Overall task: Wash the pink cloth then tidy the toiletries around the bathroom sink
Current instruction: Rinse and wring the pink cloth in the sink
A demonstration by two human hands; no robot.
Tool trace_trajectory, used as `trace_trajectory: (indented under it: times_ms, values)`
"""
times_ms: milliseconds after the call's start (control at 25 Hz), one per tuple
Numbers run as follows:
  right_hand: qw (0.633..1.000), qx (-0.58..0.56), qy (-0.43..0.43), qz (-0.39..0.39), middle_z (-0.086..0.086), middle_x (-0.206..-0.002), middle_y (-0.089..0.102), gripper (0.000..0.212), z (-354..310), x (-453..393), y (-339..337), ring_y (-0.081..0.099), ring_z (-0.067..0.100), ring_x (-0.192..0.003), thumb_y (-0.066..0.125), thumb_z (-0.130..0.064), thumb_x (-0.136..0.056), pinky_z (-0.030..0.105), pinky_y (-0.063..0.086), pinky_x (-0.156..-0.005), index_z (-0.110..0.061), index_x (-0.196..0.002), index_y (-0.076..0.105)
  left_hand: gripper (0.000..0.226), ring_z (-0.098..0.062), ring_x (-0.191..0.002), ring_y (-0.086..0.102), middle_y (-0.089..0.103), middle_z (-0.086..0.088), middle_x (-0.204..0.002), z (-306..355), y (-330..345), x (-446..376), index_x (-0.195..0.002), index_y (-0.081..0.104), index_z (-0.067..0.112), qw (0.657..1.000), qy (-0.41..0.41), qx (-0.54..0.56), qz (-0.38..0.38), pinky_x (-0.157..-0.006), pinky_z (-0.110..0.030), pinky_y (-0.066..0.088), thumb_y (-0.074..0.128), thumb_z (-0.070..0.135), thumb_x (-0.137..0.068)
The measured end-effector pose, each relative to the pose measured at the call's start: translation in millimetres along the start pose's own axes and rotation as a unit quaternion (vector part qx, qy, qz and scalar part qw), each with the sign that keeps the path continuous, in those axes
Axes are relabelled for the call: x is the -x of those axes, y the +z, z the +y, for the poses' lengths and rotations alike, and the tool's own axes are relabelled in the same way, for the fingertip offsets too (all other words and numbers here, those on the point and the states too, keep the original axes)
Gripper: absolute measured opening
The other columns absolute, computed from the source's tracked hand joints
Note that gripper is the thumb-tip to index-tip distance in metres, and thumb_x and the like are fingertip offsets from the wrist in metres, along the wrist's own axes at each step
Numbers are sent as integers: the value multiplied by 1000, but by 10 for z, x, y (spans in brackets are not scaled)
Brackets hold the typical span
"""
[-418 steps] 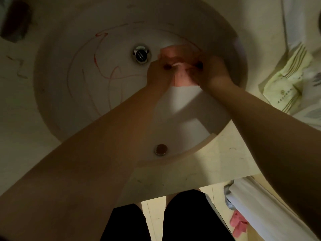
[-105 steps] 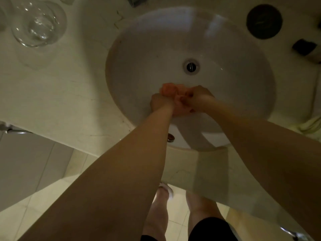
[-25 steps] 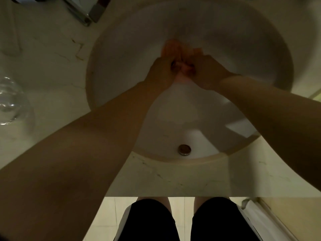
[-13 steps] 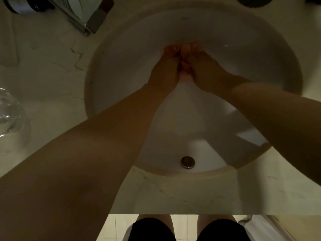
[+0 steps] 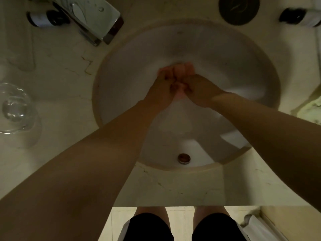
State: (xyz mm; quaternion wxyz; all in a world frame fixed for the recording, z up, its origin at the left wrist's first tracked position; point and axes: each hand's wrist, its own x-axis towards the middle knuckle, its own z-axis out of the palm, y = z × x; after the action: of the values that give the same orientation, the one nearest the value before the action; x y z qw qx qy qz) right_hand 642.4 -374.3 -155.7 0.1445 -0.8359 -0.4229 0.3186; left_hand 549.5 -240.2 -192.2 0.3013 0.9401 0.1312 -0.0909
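- Step in hand: washing. The left hand [image 5: 160, 91] and the right hand [image 5: 202, 91] meet over the middle of the sink [image 5: 121, 70], knuckles touching, with the pink cloth [image 5: 182, 70] bunched between them.
- Grip: each hand is closed in a fist on the cloth; a pink fold shows beyond the knuckles, toward the far wall of the sink, and a smaller piece shows between the thumbs.
- Judgement: the cloth is being rubbed or wrung; motion blur does not allow the two to be told apart. The tidying step appears not yet begun.
- Next move, as judged: squeezing out the cloth over the sink and setting it down before either hand is free for the toiletries.
- Around the sink on the bench [image 5: 60, 80]: the tap [image 5: 97, 20] at its far left, a clear glass [image 5: 15, 108] well to its left, a dark round disc [image 5: 238, 9] beyond its far rim, a dark-capped bottle [image 5: 295, 16] at the far right.
- Hidden or unclear: the drain lies under the hands; whether water runs cannot be told; only the overflow cap [image 5: 184, 158] shows on the near wall; the greenish packet [image 5: 312, 108] right of the sink is cut off.
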Motion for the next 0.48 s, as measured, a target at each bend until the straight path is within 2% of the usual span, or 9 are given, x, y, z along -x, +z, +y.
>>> trace_trajectory:
  times_ms: [120, 200, 280, 360, 440, 480]
  values:
    - [1000, -6, 0, 0, 22, -117, 62, 25, 119, 88, 12, 56, 36, -107, 47, -10, -97, 29, 36, -87, 1, -115, 61, 31, -30, -110, 54, 50, -15, -127, -93, 97, 70, -118, 63, 11, 1000, 5, 16, 3, -88, -26, 43, 51, 28, -95]
    - [1000, 12, -7, 1, 24, -120, 59, 30, 185, 77, 27, 54, 39, -110, 47, -14, -96, 33, 37, -94, 2, -119, 59, 30, -21, -113, 53, 50, -12, -130, -107, 122, 43, -121, 63, 11, 998, -30, 38, 27, -87, -15, 36, 53, 21, -95]
    - [1000, 23, -11, -4, 25, -122, 57, 43, 224, 36, 60, 53, 39, -112, 38, -27, -94, 34, 37, -96, 0, -122, 57, 29, -3, -105, 50, 50, -5, -129, -75, 124, -4, -123, 60, 8, 996, -46, 58, 49, -81, 1, 28, 49, 16, -97]
    - [1000, 12, -8, 9, 25, -125, 55, 45, 235, -38, 54, 51, 39, -115, 34, -25, -92, 31, 35, -95, 2, -121, 57, 24, -2, -101, 51, 51, -2, -124, -50, 112, -97, -117, 61, 11, 996, -38, 36, 70, -78, -2, 30, 49, 17, -97]
    - [1000, 4, -6, 28, 20, -133, 49, 36, 208, -149, -19, 44, 35, -125, 39, -11, -96, 25, 31, -98, 4, -125, 53, 10, -2, -92, 52, 54, 1, -106, -43, 36, -227, -100, 58, 20, 995, -28, 11, 95, -72, -6, 36, 51, 15, -94]
    - [999, -4, -12, 31, 18, -130, 50, 31, 172, -201, -68, 44, 31, -124, 41, -7, -97, 21, 31, -96, 5, -124, 53, 8, -2, -87, 54, 54, 0, -99, -25, -36, -283, -94, 57, 19, 993, -47, -15, 106, -73, -11, 42, 53, 13, -92]
